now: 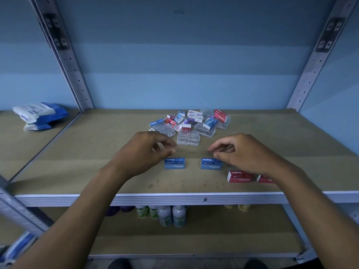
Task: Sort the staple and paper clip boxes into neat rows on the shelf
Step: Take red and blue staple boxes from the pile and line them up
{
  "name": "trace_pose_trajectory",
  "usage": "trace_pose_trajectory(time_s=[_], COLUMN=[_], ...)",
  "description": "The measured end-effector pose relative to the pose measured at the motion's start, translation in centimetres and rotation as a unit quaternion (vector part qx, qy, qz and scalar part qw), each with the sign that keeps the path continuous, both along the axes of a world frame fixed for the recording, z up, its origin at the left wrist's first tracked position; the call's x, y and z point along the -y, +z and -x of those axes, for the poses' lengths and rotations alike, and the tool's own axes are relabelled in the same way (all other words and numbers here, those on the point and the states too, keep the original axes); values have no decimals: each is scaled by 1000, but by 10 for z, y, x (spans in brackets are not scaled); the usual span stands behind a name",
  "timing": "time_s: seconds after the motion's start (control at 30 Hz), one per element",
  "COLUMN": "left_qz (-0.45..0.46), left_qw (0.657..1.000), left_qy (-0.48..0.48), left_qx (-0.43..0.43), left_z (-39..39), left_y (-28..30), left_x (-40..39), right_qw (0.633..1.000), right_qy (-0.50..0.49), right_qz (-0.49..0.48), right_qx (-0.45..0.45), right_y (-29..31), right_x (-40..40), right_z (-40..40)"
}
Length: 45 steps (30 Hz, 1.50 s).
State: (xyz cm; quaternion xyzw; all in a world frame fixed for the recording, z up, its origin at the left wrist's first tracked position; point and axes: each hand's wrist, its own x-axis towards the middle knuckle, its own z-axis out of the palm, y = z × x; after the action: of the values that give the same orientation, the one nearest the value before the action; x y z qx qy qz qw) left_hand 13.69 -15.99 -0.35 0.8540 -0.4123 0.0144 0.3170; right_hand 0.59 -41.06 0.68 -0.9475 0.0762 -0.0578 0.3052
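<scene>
here, hands (143, 150) over staple boxes (174, 163)

Dim, cool blue cast throughout. Light soft and even, source unseen; only faint shadows under the hands. No glare. Wide-angle bend: shelf posts (64, 55) lean outward, shelf edge (194, 199) bows at the corners. Corners darken. Bottles (172, 215) on lower shelf soft; print on far boxes (194, 121) blurred

bare forearms (81, 206), no sleeves, watch or rings.
</scene>
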Motion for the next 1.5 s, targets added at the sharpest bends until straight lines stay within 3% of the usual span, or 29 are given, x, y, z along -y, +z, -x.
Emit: trace_pose_trajectory(time_s=[0.3,0.53,1.03,1.5], left_qz=[-72,-3,26,-68], left_qw=[996,999,997,988], left_qy=[-8,43,-69,-137], left_qx=[-43,-5,-8,38], left_z=[4,10,66,111], left_y=[-7,3,11,0], left_x=[-5,-10,160,220], right_qw=[999,999,992,993], right_qy=[31,27,-98,-114], right_qz=[24,30,44,23], right_qx=[-7,35,72,16], right_y=[-6,4,14,2], right_x=[-13,-15,110,151], right_z=[-11,-18,92,126])
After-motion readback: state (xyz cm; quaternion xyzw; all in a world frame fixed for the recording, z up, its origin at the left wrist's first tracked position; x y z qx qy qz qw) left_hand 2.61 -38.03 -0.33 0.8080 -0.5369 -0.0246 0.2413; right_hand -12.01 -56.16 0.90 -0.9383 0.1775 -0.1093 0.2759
